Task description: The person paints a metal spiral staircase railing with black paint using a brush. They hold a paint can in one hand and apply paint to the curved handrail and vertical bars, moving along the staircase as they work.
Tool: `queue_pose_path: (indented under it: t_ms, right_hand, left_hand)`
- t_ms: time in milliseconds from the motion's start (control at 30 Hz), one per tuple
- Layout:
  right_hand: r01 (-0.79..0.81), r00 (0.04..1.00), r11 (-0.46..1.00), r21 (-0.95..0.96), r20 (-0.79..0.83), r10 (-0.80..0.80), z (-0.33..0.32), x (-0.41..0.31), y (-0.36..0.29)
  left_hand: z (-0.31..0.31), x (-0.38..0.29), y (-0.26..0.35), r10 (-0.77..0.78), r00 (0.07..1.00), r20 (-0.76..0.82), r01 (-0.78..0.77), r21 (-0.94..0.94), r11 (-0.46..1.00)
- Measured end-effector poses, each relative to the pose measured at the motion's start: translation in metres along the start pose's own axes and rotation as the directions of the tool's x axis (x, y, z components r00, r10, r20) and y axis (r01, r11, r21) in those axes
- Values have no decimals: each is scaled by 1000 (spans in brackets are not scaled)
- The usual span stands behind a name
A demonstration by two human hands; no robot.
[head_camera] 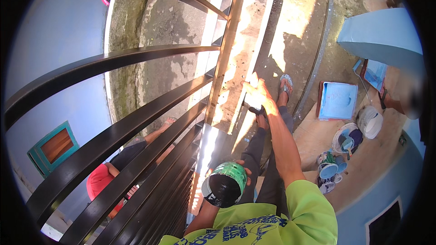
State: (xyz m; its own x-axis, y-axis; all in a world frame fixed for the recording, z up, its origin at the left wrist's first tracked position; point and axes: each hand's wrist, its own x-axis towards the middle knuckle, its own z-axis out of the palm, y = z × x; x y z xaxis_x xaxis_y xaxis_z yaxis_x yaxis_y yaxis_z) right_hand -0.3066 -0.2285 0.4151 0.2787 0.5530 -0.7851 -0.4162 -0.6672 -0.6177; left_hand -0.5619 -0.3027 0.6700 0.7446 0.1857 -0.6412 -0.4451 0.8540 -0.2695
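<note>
My left hand [247, 173] is shut around a green paint can [226, 183], held close to my shirt. The can's mouth faces me and shows black paint [224, 190] inside, with pale smears on the rim. My right hand [257, 90] reaches forward beside a long paint-spotted ledge [235, 61]. Strong sunlight washes out its fingers, so whether it grips anything cannot be made out. Just below it is a dark patch, too unclear to name. Left of the ledge runs a fence of dark glossy bars [136, 119]. My feet, in sandals [286, 83], are on the ground.
A blue-stained paint tray [338, 100] lies to the right, near a second tray [374, 75]. Several paint pots [328, 170] and a white bucket [370, 122] stand nearby. A long grey strip [316, 58] crosses the ground. Beyond the fence is a person in red [98, 180].
</note>
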Motion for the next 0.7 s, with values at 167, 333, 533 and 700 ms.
queue_pose_path:
  t_ms: [167, 333, 533, 700]
  right_hand:
    - [98, 980, 991, 96, 165, -113, -22, -12, -26]
    - [278, 949, 960, -16, -153, -277, -82, 6, 44]
    - [403, 915, 631, 663, -278, -293, -158, -121, -64]
    - [440, 896, 657, 613, -355, -269, -194, -183, -99]
  left_hand:
    - [-6, -1, 1, 5, 999, 47, -7, 30, 1000]
    - [12, -6, 1, -40, 994, 103, 31, 88, 996]
    - [30, -14, -7, -34, 974, 225, 19, 70, 997]
    - [86, -11, -13, -84, 969, 231, 56, 122, 991]
